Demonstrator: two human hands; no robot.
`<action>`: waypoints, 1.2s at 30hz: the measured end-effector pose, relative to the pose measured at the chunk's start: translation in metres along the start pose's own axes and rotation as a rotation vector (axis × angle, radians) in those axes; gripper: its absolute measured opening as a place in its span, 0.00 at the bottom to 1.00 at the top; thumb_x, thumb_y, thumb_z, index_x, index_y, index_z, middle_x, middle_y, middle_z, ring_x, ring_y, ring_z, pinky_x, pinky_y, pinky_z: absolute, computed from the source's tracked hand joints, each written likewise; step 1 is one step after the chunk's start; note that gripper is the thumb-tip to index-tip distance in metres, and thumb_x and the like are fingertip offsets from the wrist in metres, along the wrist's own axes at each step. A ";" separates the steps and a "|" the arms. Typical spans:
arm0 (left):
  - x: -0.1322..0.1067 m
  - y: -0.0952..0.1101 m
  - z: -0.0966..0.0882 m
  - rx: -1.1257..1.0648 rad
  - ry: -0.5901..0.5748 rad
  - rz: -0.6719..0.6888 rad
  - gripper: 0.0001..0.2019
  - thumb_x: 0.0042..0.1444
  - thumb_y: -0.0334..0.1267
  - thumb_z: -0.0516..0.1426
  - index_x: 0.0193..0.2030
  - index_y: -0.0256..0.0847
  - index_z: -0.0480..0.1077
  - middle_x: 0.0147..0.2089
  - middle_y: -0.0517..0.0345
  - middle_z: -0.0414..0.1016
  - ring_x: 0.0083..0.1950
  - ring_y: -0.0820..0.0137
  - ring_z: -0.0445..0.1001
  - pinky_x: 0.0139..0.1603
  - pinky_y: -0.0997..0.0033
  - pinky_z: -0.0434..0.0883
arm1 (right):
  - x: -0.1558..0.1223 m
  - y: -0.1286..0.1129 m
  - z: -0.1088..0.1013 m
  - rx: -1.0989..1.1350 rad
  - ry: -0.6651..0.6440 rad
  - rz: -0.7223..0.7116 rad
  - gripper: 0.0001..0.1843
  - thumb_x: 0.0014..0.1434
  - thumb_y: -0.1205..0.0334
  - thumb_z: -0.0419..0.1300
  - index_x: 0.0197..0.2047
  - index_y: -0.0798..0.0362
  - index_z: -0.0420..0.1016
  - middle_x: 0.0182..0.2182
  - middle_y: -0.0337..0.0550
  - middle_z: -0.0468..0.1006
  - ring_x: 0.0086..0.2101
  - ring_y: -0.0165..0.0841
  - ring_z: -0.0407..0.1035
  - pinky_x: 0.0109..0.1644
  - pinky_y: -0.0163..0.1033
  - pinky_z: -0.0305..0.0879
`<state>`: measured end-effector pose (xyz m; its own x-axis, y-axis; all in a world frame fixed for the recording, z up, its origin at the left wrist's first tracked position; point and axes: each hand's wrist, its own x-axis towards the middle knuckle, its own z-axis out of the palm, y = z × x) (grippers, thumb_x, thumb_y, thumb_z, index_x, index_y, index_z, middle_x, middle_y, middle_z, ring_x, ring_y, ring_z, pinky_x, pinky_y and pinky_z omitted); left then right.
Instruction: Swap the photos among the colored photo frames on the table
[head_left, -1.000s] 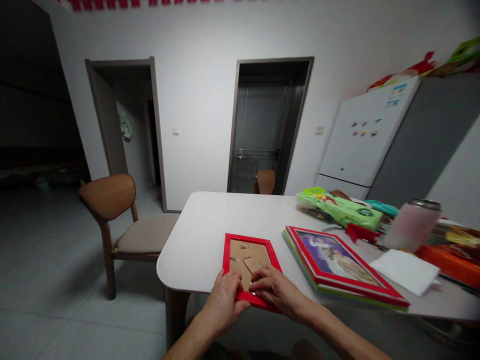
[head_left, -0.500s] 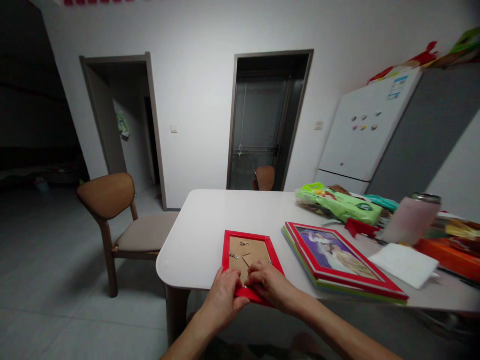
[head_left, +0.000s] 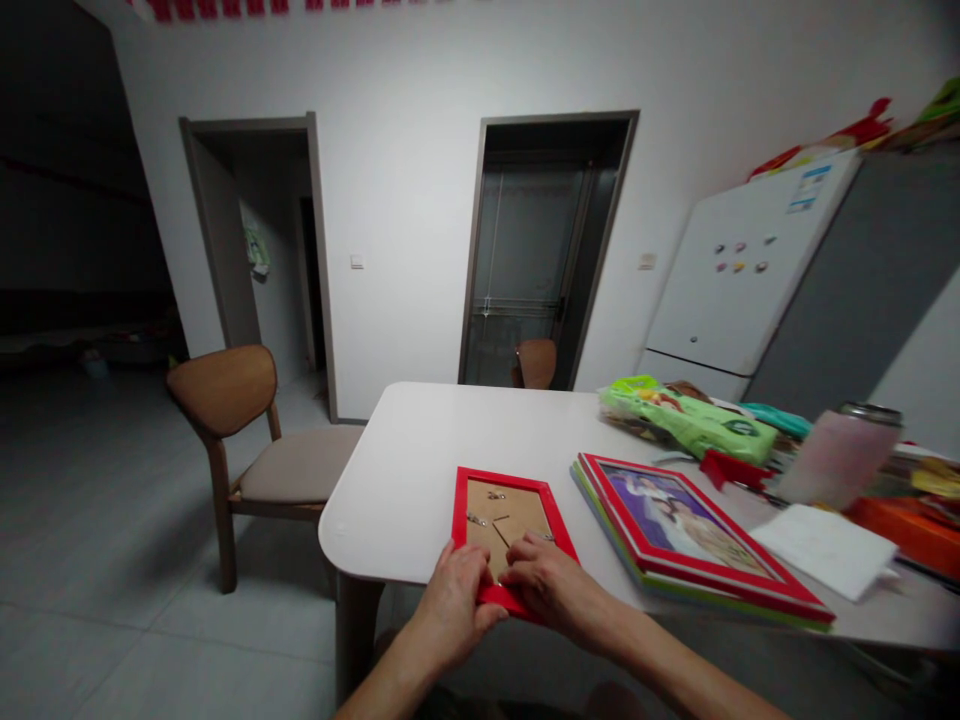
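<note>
A red picture frame (head_left: 461,505) lies face down at the table's front edge, its brown backing board (head_left: 517,515) showing. Small metal clips (head_left: 476,519) sit along the board's edges, and a thin dark bent line shows in the middle. My left hand (head_left: 459,600) grips the frame's near left corner, thumb along the near red border. Closed and bent, the fingers of my right hand (head_left: 551,585) press at the near end of the frame, by a small shiny spot. What lies under those fingertips is hidden.
Right of my hands lies a stack of picture frames (head_left: 694,525), a photo on top. Beyond are a green packet (head_left: 697,420), a pink tumbler (head_left: 840,455), a white paper (head_left: 825,550) and an orange box (head_left: 915,525). A wooden chair (head_left: 225,395) stands left of the white table (head_left: 420,430).
The view has shifted slightly, so the scene sits a little lower and further right. Both hands stay at the frame's near end; my right fingers have moved only slightly.
</note>
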<state>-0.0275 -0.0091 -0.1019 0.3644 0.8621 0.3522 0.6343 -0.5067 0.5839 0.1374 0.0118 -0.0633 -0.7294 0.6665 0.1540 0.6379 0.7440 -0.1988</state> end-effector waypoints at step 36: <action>-0.002 -0.001 0.007 -0.006 0.021 -0.021 0.20 0.40 0.33 0.61 0.42 0.38 0.62 0.39 0.57 0.68 0.43 0.65 0.65 0.55 0.56 0.53 | 0.077 0.040 0.040 0.142 0.230 0.409 0.11 0.48 0.63 0.51 0.22 0.55 0.73 0.22 0.40 0.75 0.24 0.28 0.65 0.28 0.31 0.54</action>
<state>-0.0238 -0.0101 -0.1082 0.3368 0.8722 0.3548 0.6373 -0.4885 0.5959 0.0970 0.0911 -0.0978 -0.3422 0.9077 0.2427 0.8092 0.4160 -0.4149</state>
